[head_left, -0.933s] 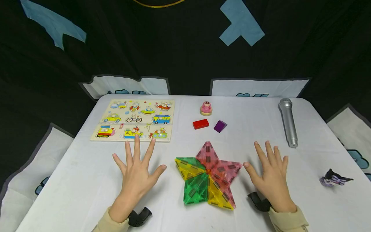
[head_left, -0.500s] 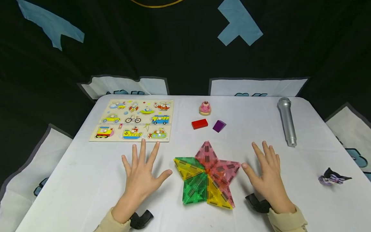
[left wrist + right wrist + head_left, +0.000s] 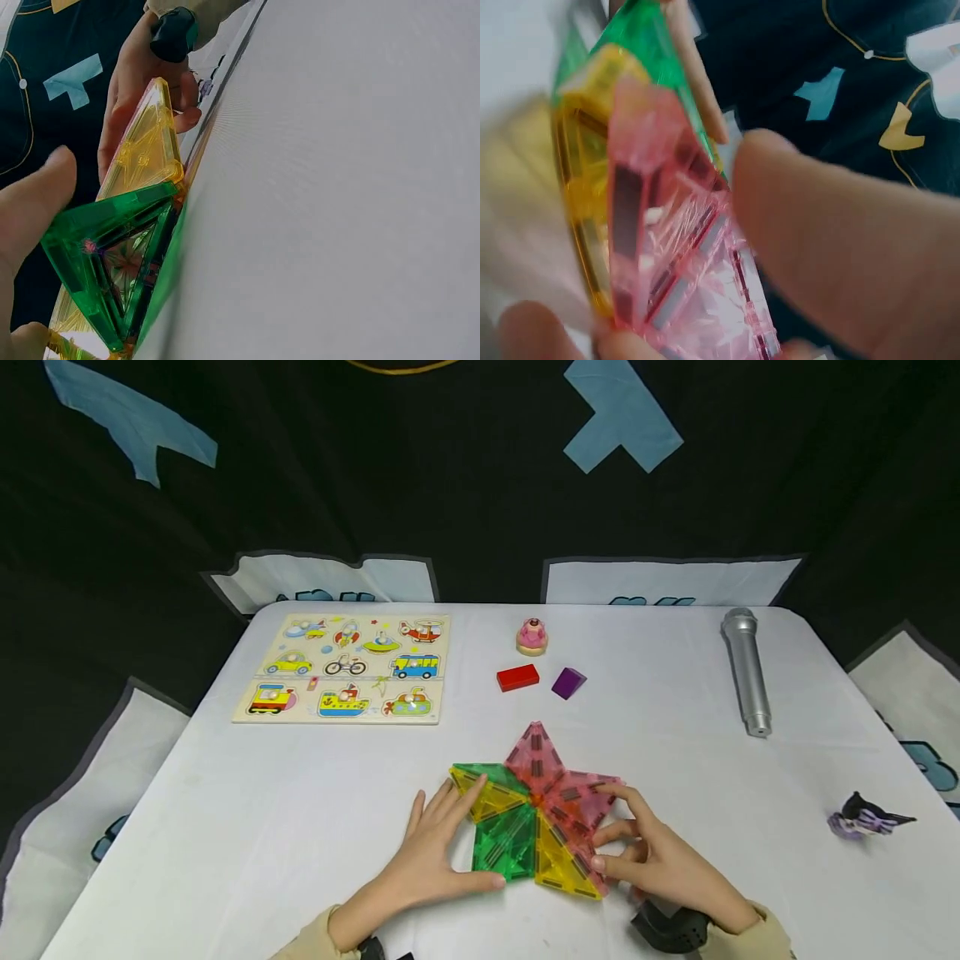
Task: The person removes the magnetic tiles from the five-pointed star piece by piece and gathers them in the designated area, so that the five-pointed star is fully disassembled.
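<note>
A star of translucent magnetic tiles in pink, yellow and green lies on the white table, raised at the middle. My left hand is at its left side, long fingers fairly straight over the yellow tile and thumb at the lower green edge. In the left wrist view a green tile stands tilted between thumb and fingertip. My right hand curls round the star's right side, index on a pink point and thumb by the lower one. The right wrist view shows the thumb beside a pink tile.
Behind the star lie a red block, a purple wedge block and a pink toy figure. A vehicle puzzle board is at back left. On the right are a silver microphone and a small black-and-purple toy.
Both hands have come inward and down from spread positions beside the star. The left now touches its left side and the right has curled onto its right side. The star stays in place.
</note>
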Motion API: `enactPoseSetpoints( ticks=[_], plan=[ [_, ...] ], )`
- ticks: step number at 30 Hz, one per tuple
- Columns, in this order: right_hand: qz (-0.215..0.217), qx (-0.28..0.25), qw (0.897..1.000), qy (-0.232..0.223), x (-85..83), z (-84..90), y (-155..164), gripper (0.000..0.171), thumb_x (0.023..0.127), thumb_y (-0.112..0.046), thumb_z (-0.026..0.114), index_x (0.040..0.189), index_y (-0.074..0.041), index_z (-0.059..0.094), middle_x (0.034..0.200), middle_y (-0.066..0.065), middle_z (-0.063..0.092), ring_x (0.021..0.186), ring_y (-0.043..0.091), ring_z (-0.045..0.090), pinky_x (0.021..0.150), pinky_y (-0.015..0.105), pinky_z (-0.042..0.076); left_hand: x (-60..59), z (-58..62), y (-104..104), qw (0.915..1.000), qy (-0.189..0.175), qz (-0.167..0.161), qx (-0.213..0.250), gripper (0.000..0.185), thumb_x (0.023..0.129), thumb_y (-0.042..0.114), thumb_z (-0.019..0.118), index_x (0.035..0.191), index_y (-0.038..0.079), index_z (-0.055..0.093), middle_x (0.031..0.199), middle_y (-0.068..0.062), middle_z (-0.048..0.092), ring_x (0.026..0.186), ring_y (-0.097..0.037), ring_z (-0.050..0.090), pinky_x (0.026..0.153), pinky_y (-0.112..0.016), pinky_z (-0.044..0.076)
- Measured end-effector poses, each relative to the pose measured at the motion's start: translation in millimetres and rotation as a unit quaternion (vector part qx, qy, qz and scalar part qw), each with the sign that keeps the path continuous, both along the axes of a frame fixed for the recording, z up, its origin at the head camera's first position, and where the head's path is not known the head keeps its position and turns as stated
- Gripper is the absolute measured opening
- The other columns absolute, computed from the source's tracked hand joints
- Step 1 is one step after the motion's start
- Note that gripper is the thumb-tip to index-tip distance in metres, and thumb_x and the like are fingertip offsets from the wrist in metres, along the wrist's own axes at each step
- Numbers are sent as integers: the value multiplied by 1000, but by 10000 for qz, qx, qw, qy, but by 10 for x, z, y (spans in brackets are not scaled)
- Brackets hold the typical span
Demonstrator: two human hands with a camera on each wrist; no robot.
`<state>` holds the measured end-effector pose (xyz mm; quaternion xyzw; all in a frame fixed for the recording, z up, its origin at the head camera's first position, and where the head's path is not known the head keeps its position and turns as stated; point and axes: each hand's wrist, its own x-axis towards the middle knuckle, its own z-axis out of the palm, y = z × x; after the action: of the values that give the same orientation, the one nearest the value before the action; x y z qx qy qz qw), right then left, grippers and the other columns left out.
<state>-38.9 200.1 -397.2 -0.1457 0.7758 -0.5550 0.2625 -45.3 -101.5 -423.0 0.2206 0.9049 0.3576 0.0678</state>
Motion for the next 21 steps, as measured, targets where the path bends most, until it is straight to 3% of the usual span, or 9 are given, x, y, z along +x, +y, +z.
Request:
enactPoseSetpoints(
  ticks=[5,10,15,21],
  plan=[
    [298,-858,9939,-628,13,-67,-14,49,88,-11,59,118,2,23,99,16,50,67,28,63,51,40,51,-2,-9,15,10000,11,62,-16,104,64,64,67,146,26,15,148,-6,16,135,-27,6,102,-53,-8],
    [566,-1575,9828,-780,-16,-133,-24,49,88,-5,57,124,9,26,90,13,49,60,16,59,55,33,52,-17,-9,23,9999,137,51,-61,101,67,61,66,146,26,15,148,-6,17,135,-27,7,102,-53,-7],
    [689,-1732,9768,-1055,-30,-159,-49,56,88,-4,57,131,3,21,89,11,46,57,11,53,56,24,49,-24,2,20,9995,288,96,-78,100,67,57,68,146,24,17,146,-9,22,134,-30,10,102,-54,-6],
    [606,-1495,9824,-945,13,-156,-49,59,87,-6,59,133,-1,21,93,15,47,61,13,55,58,28,51,-7,-21,31,9997,226,70,-55,100,68,55,69,146,20,18,142,-6,32,134,-32,13,101,-57,-7]
  ],
)
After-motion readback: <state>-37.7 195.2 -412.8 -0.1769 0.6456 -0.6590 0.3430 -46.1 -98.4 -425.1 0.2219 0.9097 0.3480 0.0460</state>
